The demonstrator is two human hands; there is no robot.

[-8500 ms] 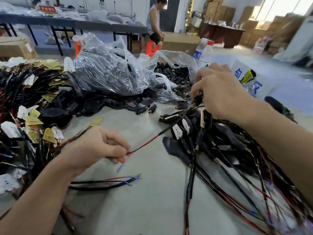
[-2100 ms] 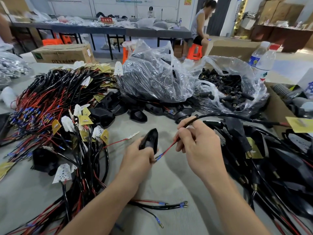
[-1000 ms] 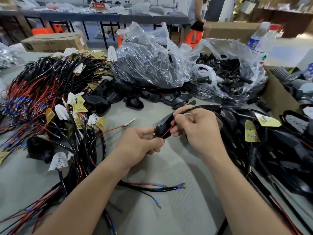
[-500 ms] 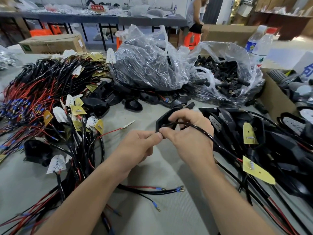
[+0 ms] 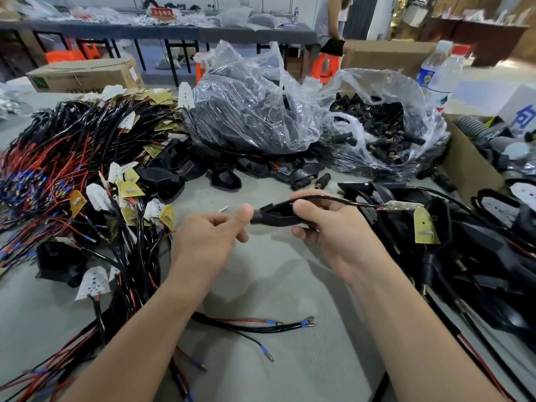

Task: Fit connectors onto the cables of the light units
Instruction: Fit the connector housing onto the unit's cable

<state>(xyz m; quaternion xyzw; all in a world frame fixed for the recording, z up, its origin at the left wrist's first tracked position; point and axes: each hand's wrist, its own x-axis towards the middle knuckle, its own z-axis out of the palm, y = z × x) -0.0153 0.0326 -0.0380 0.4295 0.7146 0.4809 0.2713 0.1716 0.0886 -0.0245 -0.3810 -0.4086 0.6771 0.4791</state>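
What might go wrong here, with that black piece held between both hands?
The thin cable from the black housing in the right hand to the small LED board looks taut; a tug might strain its joint. The wire pile beside the left hand might snag it.

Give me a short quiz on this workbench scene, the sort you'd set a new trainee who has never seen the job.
1. True or false: the right hand grips a black housing.
2. What fills the open clear bag beside the water bottles? A. black connectors B. yellow tags C. red wires
3. Fill in: the loose cable ends lying nearest the viewer wear ____ sleeves.

Key: 1 true; 2 A; 3 blue.
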